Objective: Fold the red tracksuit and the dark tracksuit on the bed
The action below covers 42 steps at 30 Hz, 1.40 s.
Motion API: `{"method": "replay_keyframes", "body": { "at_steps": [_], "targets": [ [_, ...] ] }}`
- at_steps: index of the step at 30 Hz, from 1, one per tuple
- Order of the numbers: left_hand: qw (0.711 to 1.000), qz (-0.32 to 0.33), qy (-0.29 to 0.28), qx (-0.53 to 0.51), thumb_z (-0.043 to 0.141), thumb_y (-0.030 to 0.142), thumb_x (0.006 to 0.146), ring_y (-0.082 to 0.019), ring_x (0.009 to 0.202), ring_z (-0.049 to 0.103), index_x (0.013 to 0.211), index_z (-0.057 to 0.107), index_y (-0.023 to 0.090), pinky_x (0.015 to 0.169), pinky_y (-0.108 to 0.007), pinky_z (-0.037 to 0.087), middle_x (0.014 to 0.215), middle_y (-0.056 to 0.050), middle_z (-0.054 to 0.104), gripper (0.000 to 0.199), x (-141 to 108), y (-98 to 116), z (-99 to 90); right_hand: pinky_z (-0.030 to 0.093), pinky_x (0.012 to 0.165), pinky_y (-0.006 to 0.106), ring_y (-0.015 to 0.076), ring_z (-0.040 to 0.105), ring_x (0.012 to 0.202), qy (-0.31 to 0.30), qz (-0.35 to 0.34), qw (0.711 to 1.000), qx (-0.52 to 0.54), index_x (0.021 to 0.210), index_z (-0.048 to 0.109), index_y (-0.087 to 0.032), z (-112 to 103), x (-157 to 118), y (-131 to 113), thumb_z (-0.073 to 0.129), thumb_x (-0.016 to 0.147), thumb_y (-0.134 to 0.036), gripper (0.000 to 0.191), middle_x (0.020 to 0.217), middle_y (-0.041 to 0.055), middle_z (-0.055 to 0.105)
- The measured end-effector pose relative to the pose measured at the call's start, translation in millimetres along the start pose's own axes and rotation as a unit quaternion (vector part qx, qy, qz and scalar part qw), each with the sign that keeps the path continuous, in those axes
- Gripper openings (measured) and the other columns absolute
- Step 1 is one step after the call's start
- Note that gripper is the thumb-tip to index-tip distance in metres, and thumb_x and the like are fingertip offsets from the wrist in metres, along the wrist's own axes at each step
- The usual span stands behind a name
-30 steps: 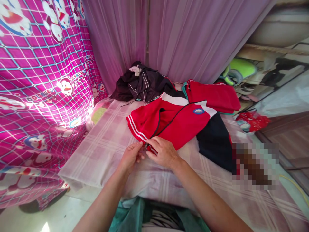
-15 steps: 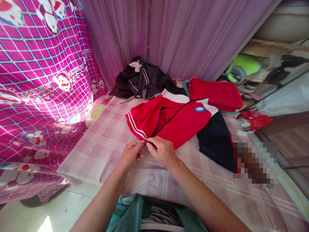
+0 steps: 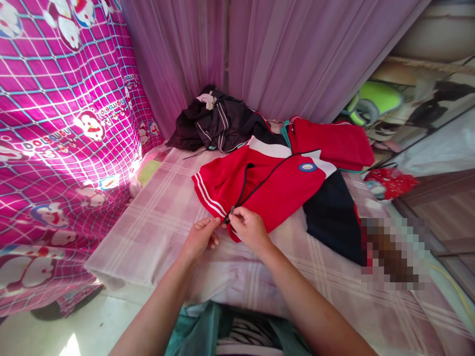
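Observation:
A red jacket [image 3: 285,193] with a white band, dark sleeves and a round blue badge lies spread on the bed, its striped hem toward me. Its black zipper [image 3: 256,188] runs up from the near hem corner, the front edges parted above it. At that corner, my left hand [image 3: 201,237] is closed in a pinch on the jacket's hem at the zipper's lower end. Just to its right, my right hand [image 3: 250,228] pinches the zipper by a small dark piece at the fingertips; its exact part is hard to make out.
Behind the jacket, a heap of dark clothes [image 3: 211,123] sits at the back left and a folded red garment [image 3: 330,143] at the back right. A checked sheet [image 3: 148,237] covers the bed. Purple curtains [image 3: 289,59] hang behind, a pink patterned cloth [image 3: 67,148] on the left.
My right hand has shifted slightly right and away from my left fingers, and a bit of dark zipper now shows between them. The near hem corner has been lifted and folded a little.

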<state>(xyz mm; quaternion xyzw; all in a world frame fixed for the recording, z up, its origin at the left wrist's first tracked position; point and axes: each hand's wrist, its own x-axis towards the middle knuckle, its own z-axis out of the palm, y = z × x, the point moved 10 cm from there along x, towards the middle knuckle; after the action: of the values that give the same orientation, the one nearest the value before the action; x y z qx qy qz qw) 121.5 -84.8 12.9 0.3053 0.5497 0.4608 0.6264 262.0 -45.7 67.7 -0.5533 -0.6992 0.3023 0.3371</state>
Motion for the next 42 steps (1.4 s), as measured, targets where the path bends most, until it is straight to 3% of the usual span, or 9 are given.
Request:
{"method": "replay_keyframes", "body": {
  "at_steps": [7, 14, 18, 23, 27, 31, 36, 42],
  "targets": [
    [0.998, 0.042, -0.003, 0.050, 0.077, 0.066, 0.060, -0.007, 0.034, 0.044, 0.072, 0.062, 0.019, 0.036, -0.019, 0.029, 0.041, 0.008, 0.050, 0.050, -4.8, 7.8, 6.7, 0.043, 0.057, 0.024, 0.0143, 0.059, 0.057, 0.008, 0.023, 0.997, 0.077, 0.071, 0.059, -0.024, 4.4, -2.7, 6.2, 0.056, 0.083, -0.039, 0.019, 0.063, -0.0021, 0.066],
    [0.997, 0.061, 0.030, 0.027, 0.076, 0.058, 0.064, -0.007, 0.034, 0.043, 0.069, 0.056, 0.020, 0.036, -0.018, 0.027, 0.041, 0.008, 0.050, 0.043, -1.9, 5.1, 1.4, 0.044, 0.065, 0.026, 0.0163, 0.063, 0.067, 0.046, -0.019, 0.997, -0.060, 0.070, 0.060, -0.024, -4.7, -3.7, -11.7, 0.057, 0.084, -0.030, 0.016, 0.071, 0.0012, 0.070],
    [0.995, 0.073, 0.068, 0.005, 0.076, 0.055, 0.064, -0.007, 0.037, 0.045, 0.067, 0.053, 0.021, 0.037, -0.018, 0.029, 0.043, 0.007, 0.052, 0.042, -2.0, 2.7, -1.6, 0.043, 0.065, 0.026, 0.0173, 0.064, 0.072, 0.085, -0.036, 0.989, -0.117, 0.072, 0.060, -0.024, -4.1, -4.9, -19.6, 0.056, 0.086, -0.026, 0.015, 0.075, 0.0036, 0.070],
    [0.994, 0.076, 0.079, -0.015, 0.077, 0.055, 0.062, -0.007, 0.040, 0.048, 0.068, 0.053, 0.020, 0.038, -0.017, 0.032, 0.047, 0.007, 0.054, 0.043, -4.5, 5.4, 0.7, 0.044, 0.065, 0.026, 0.0179, 0.064, 0.070, 0.107, -0.007, 0.991, -0.082, 0.070, 0.059, -0.024, -6.9, -4.9, -14.2, 0.057, 0.084, -0.029, 0.016, 0.073, 0.0037, 0.070],
    [0.998, 0.029, 0.030, -0.049, 0.080, 0.058, 0.055, -0.006, 0.043, 0.052, 0.069, 0.056, 0.018, 0.035, -0.016, 0.032, 0.062, 0.003, 0.063, 0.048, -4.7, 4.4, 8.3, 0.044, 0.060, 0.025, 0.0160, 0.062, 0.061, 0.053, 0.029, 0.998, 0.032, 0.069, 0.057, -0.024, -7.8, -2.5, -3.7, 0.056, 0.084, -0.037, 0.020, 0.065, -0.0005, 0.068],
    [0.998, 0.012, 0.000, -0.055, 0.082, 0.058, 0.054, -0.006, 0.045, 0.055, 0.071, 0.058, 0.017, 0.035, -0.016, 0.034, 0.071, 0.002, 0.067, 0.050, -5.6, 6.5, 13.0, 0.046, 0.060, 0.025, 0.0158, 0.064, 0.064, 0.017, 0.025, 0.995, 0.091, 0.074, 0.059, -0.024, -10.1, -3.5, -4.5, 0.054, 0.083, -0.038, 0.018, 0.068, -0.0007, 0.069],
    [0.998, 0.006, 0.006, -0.060, 0.082, 0.059, 0.052, -0.006, 0.046, 0.055, 0.074, 0.061, 0.017, 0.035, -0.016, 0.036, 0.073, 0.001, 0.068, 0.052, -7.1, 3.4, 11.7, 0.049, 0.064, 0.026, 0.0155, 0.066, 0.067, 0.012, 0.016, 0.995, 0.098, 0.083, 0.061, -0.024, -10.2, -9.1, -9.7, 0.054, 0.083, -0.036, 0.014, 0.076, 0.0003, 0.071],
    [0.998, -0.018, 0.019, -0.062, 0.078, 0.063, 0.054, -0.007, 0.046, 0.056, 0.076, 0.062, 0.016, 0.035, -0.015, 0.036, 0.074, -0.001, 0.069, 0.054, -4.2, 0.5, 11.1, 0.048, 0.067, 0.027, 0.0152, 0.064, 0.069, 0.020, -0.033, 0.999, 0.028, 0.082, 0.061, -0.024, -8.3, -12.6, -17.4, 0.059, 0.077, -0.027, 0.006, 0.081, 0.0004, 0.069]
  ]
}}
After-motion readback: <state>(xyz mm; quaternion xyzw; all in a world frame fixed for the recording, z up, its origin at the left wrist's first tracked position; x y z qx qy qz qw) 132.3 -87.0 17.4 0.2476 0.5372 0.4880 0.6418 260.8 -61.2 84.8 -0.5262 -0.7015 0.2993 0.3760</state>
